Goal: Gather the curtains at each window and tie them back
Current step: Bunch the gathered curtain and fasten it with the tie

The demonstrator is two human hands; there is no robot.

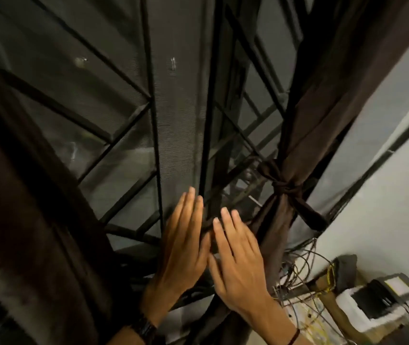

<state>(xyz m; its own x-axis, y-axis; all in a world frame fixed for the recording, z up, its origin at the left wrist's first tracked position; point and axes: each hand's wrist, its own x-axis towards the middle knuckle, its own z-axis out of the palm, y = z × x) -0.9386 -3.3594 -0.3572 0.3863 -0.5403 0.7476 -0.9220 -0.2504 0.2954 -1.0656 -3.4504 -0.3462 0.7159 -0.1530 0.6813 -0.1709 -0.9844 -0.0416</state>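
Curtain [305,135], dark brown, hangs bunched and knotted; both hands [211,250] spread flat, empty.

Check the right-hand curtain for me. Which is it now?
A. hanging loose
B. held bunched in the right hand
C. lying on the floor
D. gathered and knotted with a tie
D: the right-hand curtain is cinched by a knotted tie; both hands are flat and empty.

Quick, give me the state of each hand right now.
Left hand: open, fingers flat, holding nothing.
Right hand: open, fingers extended, holding nothing; the dark brown fabric curtain beside it is already tied.
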